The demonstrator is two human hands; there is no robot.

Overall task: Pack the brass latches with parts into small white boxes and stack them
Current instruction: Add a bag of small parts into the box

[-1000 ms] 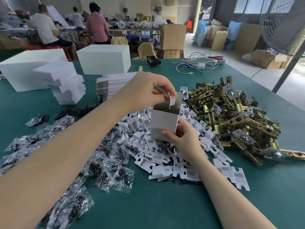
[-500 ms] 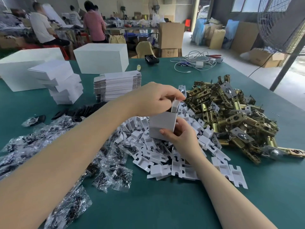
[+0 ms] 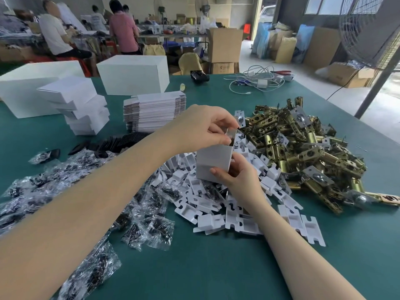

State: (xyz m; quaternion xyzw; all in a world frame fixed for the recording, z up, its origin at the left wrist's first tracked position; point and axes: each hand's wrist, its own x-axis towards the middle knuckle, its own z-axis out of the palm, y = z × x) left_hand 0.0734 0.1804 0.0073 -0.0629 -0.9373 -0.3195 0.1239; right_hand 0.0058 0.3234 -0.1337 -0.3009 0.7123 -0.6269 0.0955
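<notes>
Since the earlier frame the left hand point(image 3: 207, 126) has dropped onto the small white box point(image 3: 213, 162) mid-frame, pinching its top flap closed; the right hand point(image 3: 237, 178) grips it from below. A few finished boxes point(image 3: 80, 107) sit stacked upper left, but the brass latches point(image 3: 303, 148) pile at right looks barely dented.

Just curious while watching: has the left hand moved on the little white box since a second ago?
Yes. The left hand has dropped toward the pile of white plastic pieces, now pinching the flap of the box.
</notes>
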